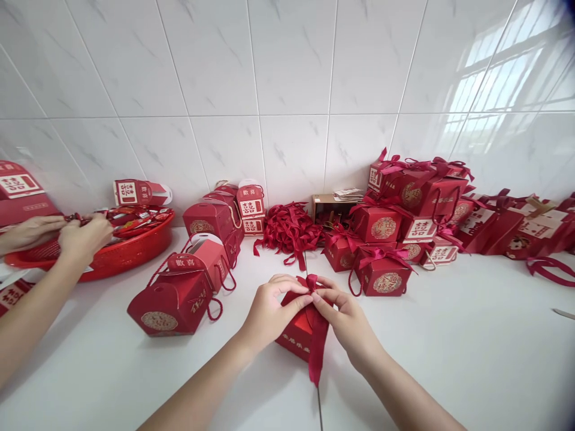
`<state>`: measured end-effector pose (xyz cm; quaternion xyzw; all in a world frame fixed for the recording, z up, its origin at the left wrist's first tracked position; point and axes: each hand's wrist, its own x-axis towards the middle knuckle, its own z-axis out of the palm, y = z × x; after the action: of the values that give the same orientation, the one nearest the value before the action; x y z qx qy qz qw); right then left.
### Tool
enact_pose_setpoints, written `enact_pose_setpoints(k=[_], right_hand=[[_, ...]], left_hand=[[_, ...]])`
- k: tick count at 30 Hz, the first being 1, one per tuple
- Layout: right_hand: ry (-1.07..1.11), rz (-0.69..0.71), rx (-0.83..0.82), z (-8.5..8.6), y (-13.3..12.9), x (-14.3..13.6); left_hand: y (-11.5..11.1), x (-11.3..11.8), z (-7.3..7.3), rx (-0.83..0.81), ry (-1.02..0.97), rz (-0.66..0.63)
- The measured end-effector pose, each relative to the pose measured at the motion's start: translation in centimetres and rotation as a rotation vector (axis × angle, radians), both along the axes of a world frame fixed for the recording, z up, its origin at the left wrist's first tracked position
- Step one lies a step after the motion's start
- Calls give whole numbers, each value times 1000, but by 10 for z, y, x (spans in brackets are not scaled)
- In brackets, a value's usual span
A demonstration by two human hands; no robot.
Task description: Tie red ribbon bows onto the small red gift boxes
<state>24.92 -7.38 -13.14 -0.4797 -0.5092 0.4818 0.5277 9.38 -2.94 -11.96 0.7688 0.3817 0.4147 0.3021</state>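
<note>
A small red gift box (291, 335) with gold lettering stands on the white table in front of me. Over its top lies a dark red ribbon (317, 350), one tail hanging down the near side. My left hand (278, 302) pinches the ribbon at the top of the box between thumb and fingers. From the other side, my right hand (341, 308) pinches it close by, the thumbs almost meeting at the knot. The fingers partly hide the knot and the box top.
Red boxes (173, 299) stand to the left, and bow-tied boxes (384, 275) are stacked at right. A ribbon heap (291, 230) lies by the tiled wall. At far left, another person's hands (85, 239) work over a red basket (130, 254) of packets. Red bags (530, 230) line the right.
</note>
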Motion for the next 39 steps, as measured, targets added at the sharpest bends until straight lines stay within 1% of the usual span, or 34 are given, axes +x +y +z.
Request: enact_pose_setpoints(k=[2, 5, 6, 8, 10, 11, 13, 15, 16, 17, 18, 21, 22, 23, 25, 26, 27, 30, 33, 36, 39], right_hand=[[-80, -49, 4, 0, 1, 5], [-228, -165, 33, -2, 5, 16], [-295, -170, 50, -2, 6, 19], [-433, -98, 90, -1, 9, 26], [-522, -18, 133, 2, 11, 30], [-552, -11, 150, 4, 12, 31], [-618, -51, 169, 12, 10, 33], [-700, -80, 171, 23, 4, 35], [-736, -67, 160, 29, -1, 36], [-768, -31, 143, 36, -7, 38], [-796, 36, 121, 42, -14, 39], [-892, 299, 32, 56, -25, 43], [-914, 342, 25, 59, -24, 45], [-921, 336, 37, 61, -21, 46], [-879, 243, 132, 62, -7, 48], [-843, 213, 202, 61, 2, 48], [-811, 214, 266, 60, 11, 47], [-792, 322, 394, 56, 28, 44], [-860, 388, 518, 53, 30, 40], [-953, 466, 631, 53, 27, 40], [-1017, 532, 644, 51, 24, 41]], left_hand=[[2, -2, 0, -58, -2, -29], [5, -6, 4, -130, 27, -62], [6, -8, 5, -147, 42, -72], [6, -11, 9, -164, 74, -86], [6, -13, 11, -154, 98, -90], [6, -14, 12, -143, 107, -87], [6, -14, 12, -120, 118, -71], [7, -14, 12, -103, 121, -53], [7, -14, 12, -99, 121, -45], [8, -14, 11, -97, 122, -42], [8, -14, 11, -97, 123, -42], [9, -15, 13, -108, 121, -51], [9, -15, 14, -116, 122, -65], [9, -15, 16, -124, 126, -83], [10, -16, 21, -119, 153, -126], [10, -16, 24, -100, 177, -144], [11, -17, 27, -70, 207, -157], [12, -18, 37, 36, 318, -190], [15, -18, 45, 75, 412, -210], [21, -18, 49, 44, 437, -251], [30, -20, 50, -33, 411, -360]])
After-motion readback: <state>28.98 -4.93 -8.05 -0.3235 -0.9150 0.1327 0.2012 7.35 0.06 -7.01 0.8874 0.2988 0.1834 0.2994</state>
